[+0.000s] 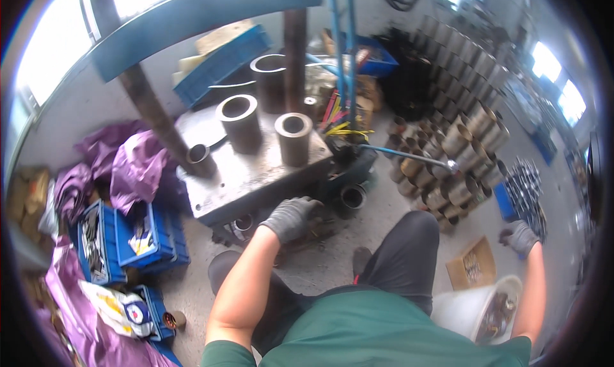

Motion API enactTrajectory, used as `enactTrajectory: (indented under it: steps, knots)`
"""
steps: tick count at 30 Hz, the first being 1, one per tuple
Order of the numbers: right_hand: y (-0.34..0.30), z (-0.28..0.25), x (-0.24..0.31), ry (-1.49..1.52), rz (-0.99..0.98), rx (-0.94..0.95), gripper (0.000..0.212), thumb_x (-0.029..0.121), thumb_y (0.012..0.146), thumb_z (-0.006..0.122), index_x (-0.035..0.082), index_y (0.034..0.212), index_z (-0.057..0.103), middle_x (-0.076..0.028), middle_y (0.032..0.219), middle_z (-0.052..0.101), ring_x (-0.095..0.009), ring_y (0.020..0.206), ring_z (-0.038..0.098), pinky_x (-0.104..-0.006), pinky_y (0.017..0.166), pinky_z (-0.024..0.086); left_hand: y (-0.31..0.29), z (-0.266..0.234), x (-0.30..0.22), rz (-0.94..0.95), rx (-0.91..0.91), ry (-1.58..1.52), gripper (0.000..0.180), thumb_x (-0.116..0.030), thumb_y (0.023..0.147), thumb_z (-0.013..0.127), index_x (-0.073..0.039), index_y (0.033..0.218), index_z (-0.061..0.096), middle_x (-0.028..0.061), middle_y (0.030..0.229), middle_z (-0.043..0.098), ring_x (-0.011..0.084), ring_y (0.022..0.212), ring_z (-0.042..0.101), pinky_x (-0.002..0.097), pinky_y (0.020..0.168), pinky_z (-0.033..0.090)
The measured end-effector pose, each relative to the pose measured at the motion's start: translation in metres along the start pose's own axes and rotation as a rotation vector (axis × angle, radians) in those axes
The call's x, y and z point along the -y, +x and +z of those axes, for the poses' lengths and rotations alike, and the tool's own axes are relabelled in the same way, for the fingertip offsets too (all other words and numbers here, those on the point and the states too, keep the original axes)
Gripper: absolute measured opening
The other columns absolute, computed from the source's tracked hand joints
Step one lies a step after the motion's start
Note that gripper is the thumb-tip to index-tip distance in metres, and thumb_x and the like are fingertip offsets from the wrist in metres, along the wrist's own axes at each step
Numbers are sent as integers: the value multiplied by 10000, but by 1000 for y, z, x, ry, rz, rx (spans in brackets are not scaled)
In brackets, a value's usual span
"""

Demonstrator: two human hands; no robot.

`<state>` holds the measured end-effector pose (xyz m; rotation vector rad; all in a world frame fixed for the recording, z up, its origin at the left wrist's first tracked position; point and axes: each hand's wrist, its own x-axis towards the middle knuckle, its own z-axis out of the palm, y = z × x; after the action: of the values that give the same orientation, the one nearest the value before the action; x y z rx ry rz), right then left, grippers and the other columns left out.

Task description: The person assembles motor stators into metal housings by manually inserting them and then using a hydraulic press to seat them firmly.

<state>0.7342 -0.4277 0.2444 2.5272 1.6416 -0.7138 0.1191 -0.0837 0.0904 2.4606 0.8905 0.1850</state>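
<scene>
The left hand [291, 218], in a grey glove, is just beside the front edge of a thick steel plate [236, 187], its fingers partly bent; whether they grip anything I cannot tell. The gloved right hand [519, 238] is out to the side, fingers loosely curled, near a pile of shiny metal parts [526, 197] and above an open cardboard box [457, 271] of small pieces; its grasp is also unclear. A white bucket [457, 309] stands below that forearm.

On the plate, under a blue crossbeam [211, 18], thick-walled metal sleeves [241, 129] stand upright. More metal tubes [460, 175] are stacked to the right. At left, beside blue crates [137, 247], a white bag [110, 307] bears yellow patches and a blue emblem; its print is too small to read.
</scene>
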Motion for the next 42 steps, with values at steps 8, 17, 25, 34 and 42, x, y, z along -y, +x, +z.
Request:
enactTrajectory:
  steps: [8,17,25,34,42]
  knots:
    - [126,67,380,-138,-1291,-231,459,103,857,785,125,1294,648,-103,1248,690,-323,1014,713,-441,804,610,-23,-24,11,-98,-54,-21,437,-331,985,671,-87,1348,682,204,1286,706,408,1211,655,484,1058,518]
    - [256,140,556,70,-1102,-775,703,306,839,849,106,1446,556,-165,1512,540,-411,1242,645,-487,1035,541,-28,-15,31,-140,-106,-2,412,-325,969,685,-115,1323,698,183,1234,713,389,1165,679,496,1027,532]
    - [321,114,567,27,-922,-794,533,251,890,794,73,1359,615,-216,1317,668,-443,1176,661,-516,1006,542,-15,-13,22,-85,-47,-4,379,-320,976,699,-109,1290,717,191,1218,714,394,1171,678,497,1025,533]
    - [397,114,544,-101,-902,-846,723,381,921,795,113,1536,527,-181,1557,556,-377,1405,554,-451,1155,461,-21,-11,31,-93,-251,94,365,-402,895,750,-108,1111,743,175,1094,747,388,1042,727,527,894,580]
    - [504,113,498,127,-1091,-906,579,361,1022,701,-3,1461,603,-225,1497,606,-373,1380,566,-425,1177,435,-116,-53,17,-135,-923,-116,309,-291,836,739,-76,1056,776,196,989,748,398,934,730,489,849,590]
